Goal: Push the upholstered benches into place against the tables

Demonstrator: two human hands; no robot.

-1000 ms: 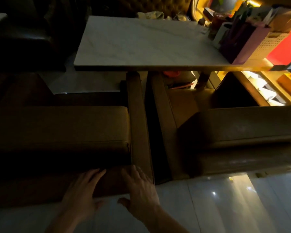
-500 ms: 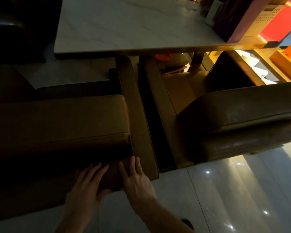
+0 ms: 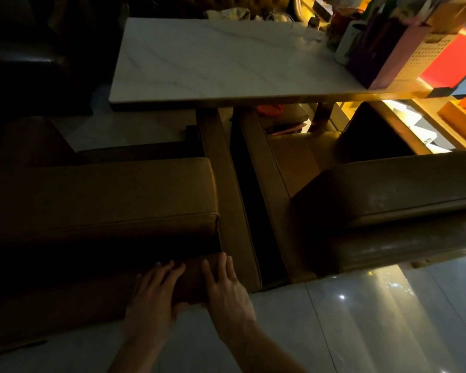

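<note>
left hand (image 3: 152,297): bare, no glove; no ring or band could be made out in the dim light.
right hand (image 3: 228,293): bare as well, four long fingers (image 3: 221,265) and the thumb in sight, tendons standing out across the back.
forearms: both uncovered up to the frame's lower edge, no sleeve or cuff in view.
wrists: seemed free of any watch or strap, though shadow blurred the left one.

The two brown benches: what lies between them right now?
In the head view, only a narrow dark gap separates the left bench from the right bench; nothing is visible inside it.
</note>
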